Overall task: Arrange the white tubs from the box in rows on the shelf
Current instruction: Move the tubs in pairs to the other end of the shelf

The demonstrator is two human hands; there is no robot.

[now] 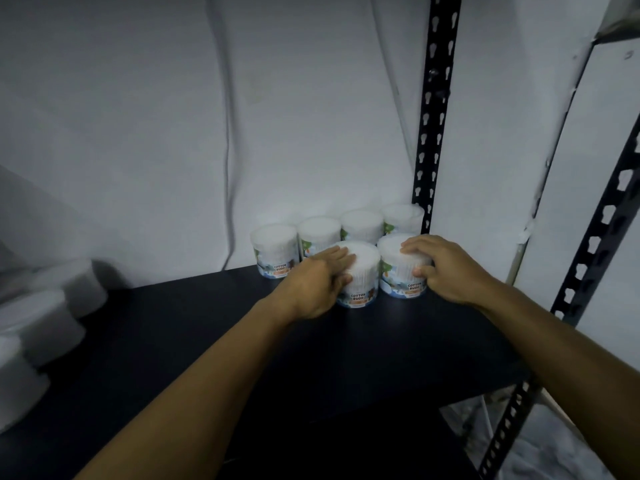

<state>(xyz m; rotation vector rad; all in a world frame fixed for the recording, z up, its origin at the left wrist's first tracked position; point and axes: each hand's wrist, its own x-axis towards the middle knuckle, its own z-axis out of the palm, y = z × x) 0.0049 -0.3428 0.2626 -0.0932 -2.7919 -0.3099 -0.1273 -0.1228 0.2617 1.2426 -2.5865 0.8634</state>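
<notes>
Several white tubs of cotton buds stand on the dark shelf (214, 341) at its back right corner. A back row of tubs (275, 252) lines the wall. In front of it stand two more. My left hand (318, 282) grips the front left tub (362, 271), fingers over its lid and thumb on its side. My right hand (446, 268) holds the front right tub (398, 268) the same way. Both front tubs rest upright on the shelf. The box is out of view.
Larger white round containers (45, 323) sit blurred at the shelf's left end. A black perforated upright (434, 109) stands behind the tubs, another post (588, 254) at the front right. White sheeting forms the back wall. The shelf's front part is bare.
</notes>
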